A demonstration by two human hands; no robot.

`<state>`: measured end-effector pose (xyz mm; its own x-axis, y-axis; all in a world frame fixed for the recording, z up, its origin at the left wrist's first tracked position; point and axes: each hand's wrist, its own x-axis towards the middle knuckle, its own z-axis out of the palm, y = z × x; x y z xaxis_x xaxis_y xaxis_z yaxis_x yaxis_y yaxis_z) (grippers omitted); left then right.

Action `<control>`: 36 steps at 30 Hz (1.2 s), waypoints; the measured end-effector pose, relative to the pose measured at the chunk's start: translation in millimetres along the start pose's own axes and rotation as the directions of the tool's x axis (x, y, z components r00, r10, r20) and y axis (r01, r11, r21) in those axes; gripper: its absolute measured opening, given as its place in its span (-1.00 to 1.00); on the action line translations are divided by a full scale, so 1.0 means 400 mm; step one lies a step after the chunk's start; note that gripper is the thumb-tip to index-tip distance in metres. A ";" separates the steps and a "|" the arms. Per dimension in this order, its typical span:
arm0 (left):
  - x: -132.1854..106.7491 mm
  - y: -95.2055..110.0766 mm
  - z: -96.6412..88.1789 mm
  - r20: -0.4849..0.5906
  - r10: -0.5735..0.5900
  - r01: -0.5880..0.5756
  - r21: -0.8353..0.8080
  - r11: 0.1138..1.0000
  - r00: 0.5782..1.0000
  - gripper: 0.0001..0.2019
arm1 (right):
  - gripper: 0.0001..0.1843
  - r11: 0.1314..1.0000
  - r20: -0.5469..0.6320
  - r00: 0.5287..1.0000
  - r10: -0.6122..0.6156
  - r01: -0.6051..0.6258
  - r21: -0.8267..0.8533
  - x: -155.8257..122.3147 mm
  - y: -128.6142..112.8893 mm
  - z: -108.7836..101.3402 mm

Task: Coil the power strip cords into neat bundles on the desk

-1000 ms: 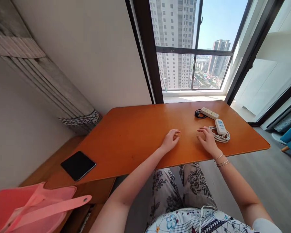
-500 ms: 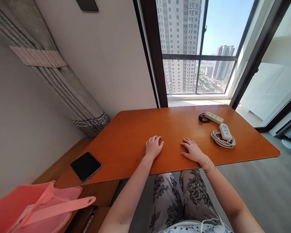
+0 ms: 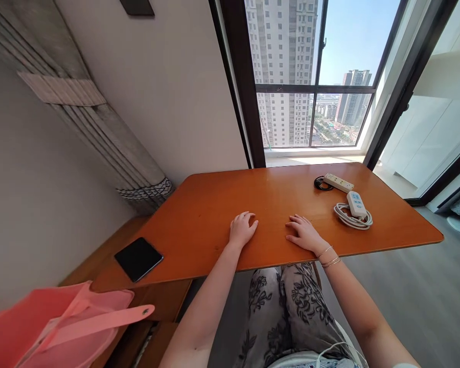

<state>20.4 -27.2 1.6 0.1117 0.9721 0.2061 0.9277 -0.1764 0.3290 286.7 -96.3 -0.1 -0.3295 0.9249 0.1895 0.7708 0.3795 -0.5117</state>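
My left hand point(image 3: 242, 228) rests on the brown wooden table point(image 3: 210, 204) near its front edge, palm down, with fingers loosely spread and nothing in it. To its right, my right hand point(image 3: 305, 234) also lies on the tabletop, fingers apart and empty. Bracelets circle the right wrist. Nearest to the right hand is a white power strip point(image 3: 356, 204) with its pale cord coiled around it. Behind that sits a cream power strip point(image 3: 339, 183) with a coiled black cord point(image 3: 322, 184). A black tablet point(image 3: 138, 259) lies flat at the table's left front corner.
A pink bag point(image 3: 61, 319) with a strap stands at the lower left, against the table corner. Beyond the table is a window point(image 3: 314, 88) with dark frames. A tied curtain point(image 3: 111, 148) hangs by the wall on the left.
The view has shifted very slightly, and my legs under the table have moved a little. Both hands stay in place on the table.
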 end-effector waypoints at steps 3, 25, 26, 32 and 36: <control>0.001 0.000 -0.001 0.003 0.002 -0.002 0.006 1.000 1.000 -0.63 | -0.50 1.000 0.005 1.000 0.002 -0.002 -0.007 0.000 0.000 0.001; -0.004 -0.006 0.004 0.007 0.022 -0.022 -0.009 1.000 1.000 -0.63 | -0.67 0.996 -0.601 0.798 -0.044 0.082 0.036 -0.135 0.020 -0.108; -0.004 -0.006 0.004 0.006 0.023 -0.023 -0.010 1.000 1.000 -0.63 | -0.68 0.999 -0.649 0.761 -0.028 0.032 -0.006 -0.159 0.039 -0.126; -0.003 -0.007 0.006 -0.002 0.026 -0.026 -0.001 1.000 1.000 -0.65 | -0.64 0.943 -0.705 0.704 0.084 -0.286 -0.173 -0.273 0.190 -0.202; -0.001 -0.006 0.006 0.009 0.024 -0.024 0.002 1.000 1.000 -0.63 | -0.52 0.893 -0.654 0.739 0.162 -0.392 -0.221 -0.310 0.268 -0.217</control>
<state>18.7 -26.9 -1.4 0.1375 0.9690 0.2054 0.9255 -0.1996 0.3219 457.5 -168.4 -5.7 0.2379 0.7595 0.6054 0.9382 -0.0184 -0.3457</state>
